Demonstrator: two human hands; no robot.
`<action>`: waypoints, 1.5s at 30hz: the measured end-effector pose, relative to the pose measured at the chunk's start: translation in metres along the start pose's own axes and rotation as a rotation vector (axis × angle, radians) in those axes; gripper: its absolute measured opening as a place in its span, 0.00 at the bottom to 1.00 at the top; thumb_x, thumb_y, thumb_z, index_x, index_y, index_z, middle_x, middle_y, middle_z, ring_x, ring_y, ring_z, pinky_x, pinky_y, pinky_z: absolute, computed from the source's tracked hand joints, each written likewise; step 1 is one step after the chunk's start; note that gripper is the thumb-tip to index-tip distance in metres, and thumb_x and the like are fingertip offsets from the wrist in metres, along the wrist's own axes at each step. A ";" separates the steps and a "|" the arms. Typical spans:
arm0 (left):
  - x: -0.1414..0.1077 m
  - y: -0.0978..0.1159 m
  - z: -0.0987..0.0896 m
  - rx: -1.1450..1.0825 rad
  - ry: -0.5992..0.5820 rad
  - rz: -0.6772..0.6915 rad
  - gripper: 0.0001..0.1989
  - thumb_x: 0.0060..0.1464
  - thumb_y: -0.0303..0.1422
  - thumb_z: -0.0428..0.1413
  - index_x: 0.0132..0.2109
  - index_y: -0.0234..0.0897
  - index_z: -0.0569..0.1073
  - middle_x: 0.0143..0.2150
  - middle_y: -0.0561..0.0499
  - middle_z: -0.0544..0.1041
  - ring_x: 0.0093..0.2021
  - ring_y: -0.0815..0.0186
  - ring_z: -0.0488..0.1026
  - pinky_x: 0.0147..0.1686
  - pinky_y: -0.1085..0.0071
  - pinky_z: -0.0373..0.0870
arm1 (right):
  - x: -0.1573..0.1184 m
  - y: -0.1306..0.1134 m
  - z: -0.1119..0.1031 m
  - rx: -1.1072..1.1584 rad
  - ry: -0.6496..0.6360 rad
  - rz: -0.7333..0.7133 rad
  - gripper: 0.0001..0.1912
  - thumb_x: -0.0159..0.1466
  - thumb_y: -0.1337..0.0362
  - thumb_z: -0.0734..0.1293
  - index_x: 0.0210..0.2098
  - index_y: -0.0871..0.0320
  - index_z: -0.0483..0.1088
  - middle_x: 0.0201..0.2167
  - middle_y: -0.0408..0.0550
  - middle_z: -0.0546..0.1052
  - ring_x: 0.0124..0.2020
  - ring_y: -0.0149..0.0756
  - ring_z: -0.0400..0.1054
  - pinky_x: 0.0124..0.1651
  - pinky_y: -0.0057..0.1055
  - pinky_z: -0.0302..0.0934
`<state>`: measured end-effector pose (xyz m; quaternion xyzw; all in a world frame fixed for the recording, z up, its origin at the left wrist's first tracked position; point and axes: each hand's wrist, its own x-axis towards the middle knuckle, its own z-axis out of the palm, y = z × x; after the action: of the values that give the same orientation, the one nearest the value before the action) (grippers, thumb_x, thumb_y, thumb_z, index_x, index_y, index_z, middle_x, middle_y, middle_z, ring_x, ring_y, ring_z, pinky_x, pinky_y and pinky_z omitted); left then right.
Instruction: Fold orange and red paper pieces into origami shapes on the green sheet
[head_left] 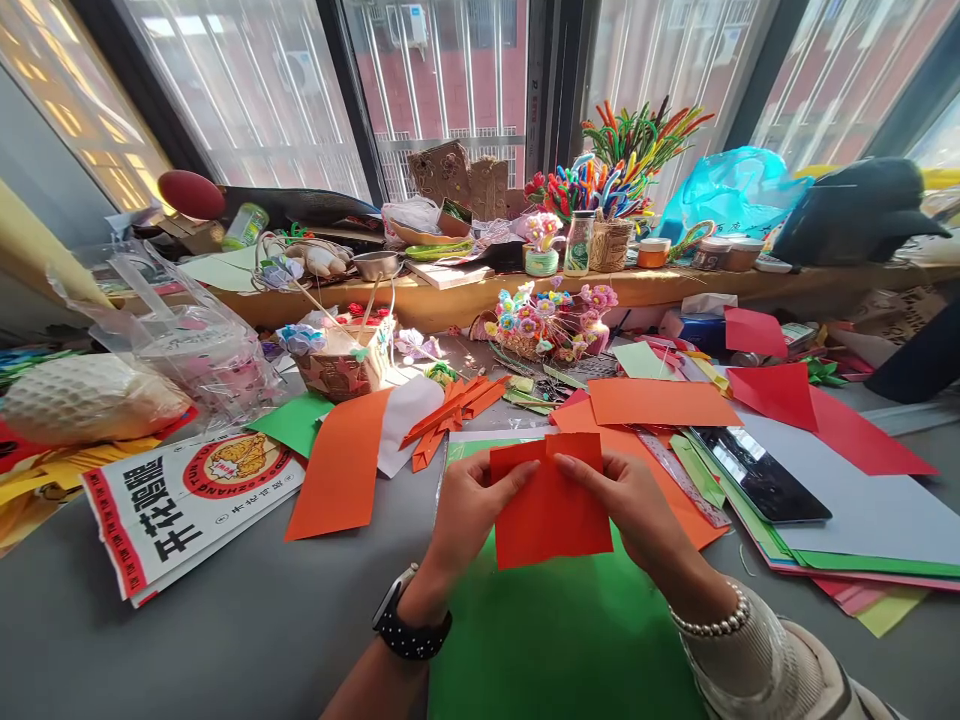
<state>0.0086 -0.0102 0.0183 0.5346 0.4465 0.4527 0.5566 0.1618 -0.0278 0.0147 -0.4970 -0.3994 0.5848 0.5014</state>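
A small sheet of red-orange paper (pixel 553 515) is held up in front of me, with a notch or tear at the middle of its top edge. My left hand (pixel 476 505) pinches its upper left part, thumb on the near side. On the upper right, my right hand (pixel 637 500) pinches it the same way, the two thumb tips close together beside the notch. The fingers behind the paper are hidden. Beneath lies a green sheet (pixel 555 640). Orange paper (pixel 341 465) rests to the left, near folded orange strips (pixel 454 410); another orange piece (pixel 664 402) lies beyond my right hand.
At right, a black phone (pixel 761 475) rests on stacked coloured paper (pixel 892 520). A printed paper bag (pixel 195 510) lies left. Behind are a basket (pixel 341 360), crafted flowers (pixel 551 320) and pipe cleaners (pixel 600 190) on the sill. A wrapped plastic cup (pixel 202 350) stands at left.
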 end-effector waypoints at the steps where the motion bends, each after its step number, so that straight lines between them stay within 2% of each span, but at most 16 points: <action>1: -0.001 -0.001 0.000 0.024 0.019 0.019 0.11 0.41 0.37 0.57 0.32 0.34 0.74 0.32 0.49 0.77 0.32 0.63 0.72 0.28 0.74 0.69 | 0.000 0.000 0.000 0.026 -0.013 0.004 0.16 0.47 0.55 0.68 0.28 0.62 0.71 0.26 0.50 0.76 0.27 0.38 0.69 0.26 0.28 0.61; 6: -0.003 -0.004 0.001 0.156 0.098 0.091 0.11 0.42 0.38 0.57 0.30 0.34 0.74 0.28 0.51 0.75 0.28 0.67 0.70 0.24 0.77 0.66 | 0.002 0.003 0.001 0.159 -0.071 0.052 0.15 0.48 0.56 0.69 0.30 0.62 0.71 0.28 0.50 0.76 0.29 0.39 0.70 0.31 0.31 0.63; 9: -0.002 -0.003 0.001 0.137 0.076 0.072 0.12 0.42 0.38 0.56 0.31 0.33 0.73 0.29 0.50 0.76 0.30 0.65 0.71 0.25 0.76 0.67 | 0.002 0.004 0.002 0.131 -0.039 0.048 0.17 0.47 0.56 0.69 0.30 0.63 0.71 0.28 0.51 0.76 0.28 0.39 0.70 0.28 0.30 0.62; 13: 0.000 -0.001 0.001 0.032 -0.005 -0.029 0.14 0.41 0.38 0.57 0.34 0.32 0.72 0.33 0.46 0.76 0.33 0.60 0.72 0.28 0.71 0.69 | 0.001 0.004 0.002 0.062 0.013 0.016 0.17 0.47 0.55 0.68 0.29 0.63 0.71 0.26 0.50 0.75 0.26 0.38 0.69 0.25 0.28 0.61; 16: 0.000 -0.001 0.001 0.035 -0.024 -0.072 0.15 0.40 0.39 0.58 0.34 0.31 0.72 0.34 0.45 0.77 0.32 0.59 0.73 0.27 0.70 0.70 | 0.000 0.004 0.002 0.027 0.017 0.004 0.17 0.47 0.55 0.68 0.29 0.63 0.71 0.25 0.49 0.75 0.26 0.37 0.69 0.25 0.28 0.61; 26: -0.004 -0.004 0.005 0.088 0.059 0.033 0.13 0.41 0.38 0.57 0.34 0.34 0.74 0.34 0.48 0.77 0.35 0.59 0.73 0.28 0.71 0.70 | 0.002 0.006 0.002 0.130 -0.045 0.010 0.18 0.48 0.55 0.68 0.31 0.64 0.72 0.27 0.50 0.76 0.29 0.38 0.69 0.28 0.29 0.62; 34: -0.001 0.000 0.004 -0.047 0.027 -0.049 0.15 0.40 0.38 0.58 0.36 0.33 0.74 0.35 0.46 0.77 0.33 0.59 0.74 0.28 0.71 0.71 | -0.002 -0.001 0.005 0.023 0.024 0.017 0.20 0.44 0.52 0.69 0.29 0.63 0.72 0.26 0.50 0.76 0.27 0.40 0.69 0.24 0.29 0.61; 38: -0.002 0.001 0.004 -0.026 -0.004 -0.079 0.15 0.39 0.36 0.59 0.35 0.32 0.74 0.33 0.47 0.77 0.32 0.61 0.74 0.27 0.73 0.70 | -0.003 -0.001 0.003 0.017 0.039 0.017 0.20 0.45 0.52 0.68 0.29 0.63 0.71 0.25 0.50 0.75 0.25 0.39 0.69 0.26 0.31 0.62; 45: -0.006 -0.003 0.007 0.020 0.049 0.003 0.12 0.40 0.36 0.58 0.32 0.33 0.75 0.31 0.50 0.78 0.32 0.62 0.73 0.26 0.74 0.69 | -0.003 0.001 0.006 0.120 0.029 0.009 0.20 0.46 0.52 0.68 0.31 0.63 0.70 0.26 0.50 0.75 0.26 0.39 0.69 0.28 0.31 0.62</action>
<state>0.0147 -0.0170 0.0158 0.5293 0.4638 0.4622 0.5396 0.1555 -0.0308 0.0150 -0.4762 -0.3543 0.6027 0.5334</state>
